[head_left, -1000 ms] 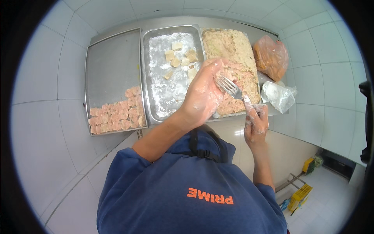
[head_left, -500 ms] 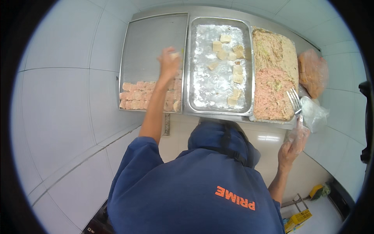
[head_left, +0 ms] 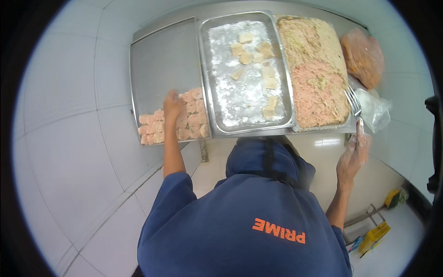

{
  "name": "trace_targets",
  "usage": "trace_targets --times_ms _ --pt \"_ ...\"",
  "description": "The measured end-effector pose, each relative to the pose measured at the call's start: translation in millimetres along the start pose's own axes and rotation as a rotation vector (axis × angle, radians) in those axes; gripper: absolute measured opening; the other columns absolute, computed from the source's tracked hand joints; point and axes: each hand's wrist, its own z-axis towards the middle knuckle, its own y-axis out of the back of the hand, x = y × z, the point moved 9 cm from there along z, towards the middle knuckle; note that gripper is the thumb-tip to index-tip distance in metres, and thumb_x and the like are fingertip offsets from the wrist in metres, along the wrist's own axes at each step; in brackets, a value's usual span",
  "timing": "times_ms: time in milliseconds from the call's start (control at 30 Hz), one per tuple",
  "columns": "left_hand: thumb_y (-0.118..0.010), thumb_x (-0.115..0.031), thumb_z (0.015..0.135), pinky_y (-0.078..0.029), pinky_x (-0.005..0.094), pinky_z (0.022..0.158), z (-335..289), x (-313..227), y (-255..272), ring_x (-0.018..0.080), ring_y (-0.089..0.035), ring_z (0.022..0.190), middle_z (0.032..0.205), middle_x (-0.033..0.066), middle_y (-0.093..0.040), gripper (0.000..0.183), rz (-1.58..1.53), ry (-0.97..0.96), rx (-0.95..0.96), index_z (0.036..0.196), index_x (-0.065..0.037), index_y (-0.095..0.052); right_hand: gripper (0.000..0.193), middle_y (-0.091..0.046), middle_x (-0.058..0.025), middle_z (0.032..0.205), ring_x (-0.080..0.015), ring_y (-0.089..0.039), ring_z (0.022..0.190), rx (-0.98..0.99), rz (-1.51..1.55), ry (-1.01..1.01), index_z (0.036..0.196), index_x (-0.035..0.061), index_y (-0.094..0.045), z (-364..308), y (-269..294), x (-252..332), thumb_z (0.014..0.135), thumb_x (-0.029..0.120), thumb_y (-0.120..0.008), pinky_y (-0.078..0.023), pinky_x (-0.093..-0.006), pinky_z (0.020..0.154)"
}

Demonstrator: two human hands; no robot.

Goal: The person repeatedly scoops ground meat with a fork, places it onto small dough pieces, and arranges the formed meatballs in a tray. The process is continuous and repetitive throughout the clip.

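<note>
My left hand (head_left: 172, 107) is over the left metal tray (head_left: 154, 60), at the far edge of the pink filled pieces (head_left: 190, 113) laid in rows at its near end. Its fingers are drawn together; what they hold, if anything, is hidden and blurred. In my right hand (head_left: 354, 156), in a clear glove, is a metal fork (head_left: 353, 101), its tines pointing away beside the right edge of the minced mixture (head_left: 318, 92). The middle metal tray (head_left: 291, 104) is dusted with white powder and holds several pale square pieces (head_left: 269, 77).
An orange-brown filled plastic bag (head_left: 364, 57) sits at the far right of the counter, with a crumpled clear bag (head_left: 376, 111) nearer. Tiled walls (head_left: 60, 83) stand close at the sides. A yellow object (head_left: 374, 236) lies on the floor at lower right.
My left hand has moved left and nearer, from above the bare part of the tray down to the rows of pink pieces. My right hand keeps hold of the fork. The view has shifted slightly.
</note>
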Motion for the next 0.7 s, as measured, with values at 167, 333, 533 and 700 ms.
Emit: trace_targets --times_ms 167,333,533,700 --pt "-0.071 -0.020 0.097 -0.054 0.0398 0.098 -4.1 -150.7 -66.5 0.0273 -0.068 0.113 0.128 0.0182 -0.071 0.038 -0.221 -0.255 0.008 0.130 -0.001 -0.069 0.056 -0.063 -0.0124 0.111 -0.0256 -0.052 0.090 -0.100 0.038 -0.051 0.145 0.0000 -0.061 1.2 6.7 -15.2 0.092 -0.012 -0.049 -0.047 -0.0364 0.085" --pt "-0.078 -0.024 0.091 -0.051 0.0415 0.094 -4.6 -247.1 -193.2 0.0310 -0.067 0.104 0.111 0.0181 -0.069 0.034 -0.222 -0.276 0.294 0.115 -0.001 -0.072 0.055 -0.065 -0.0165 0.132 -0.0289 -0.057 0.099 -0.024 -0.012 -0.078 0.146 0.0030 -0.060 12.7 4.9 -36.6 0.094 -0.010 -0.046 -0.048 -0.0379 0.093" --pt "-0.089 -0.022 0.078 -0.051 0.0435 0.082 -19.6 -281.1 -236.9 0.0322 -0.062 0.085 0.092 0.0151 -0.064 0.042 -0.326 -0.384 0.137 0.098 -0.003 -0.057 0.051 -0.065 -0.0256 0.134 -0.0436 -0.061 0.125 0.051 -0.045 -0.184 0.145 0.0017 -0.056 25.1 -13.6 -118.8 0.094 -0.004 -0.047 -0.047 -0.0488 0.106" --pt "-0.084 -0.017 0.088 -0.054 0.0351 0.074 -24.8 -294.1 -214.7 0.0187 -0.065 0.083 0.089 0.0062 -0.066 0.034 -0.551 -0.195 0.192 0.111 -0.003 -0.063 0.045 -0.068 -0.0318 0.121 -0.0483 -0.064 0.114 0.111 -0.094 -0.205 0.140 -0.0016 -0.058 60.0 -67.6 -200.8 0.096 -0.002 -0.049 -0.050 -0.0517 0.100"
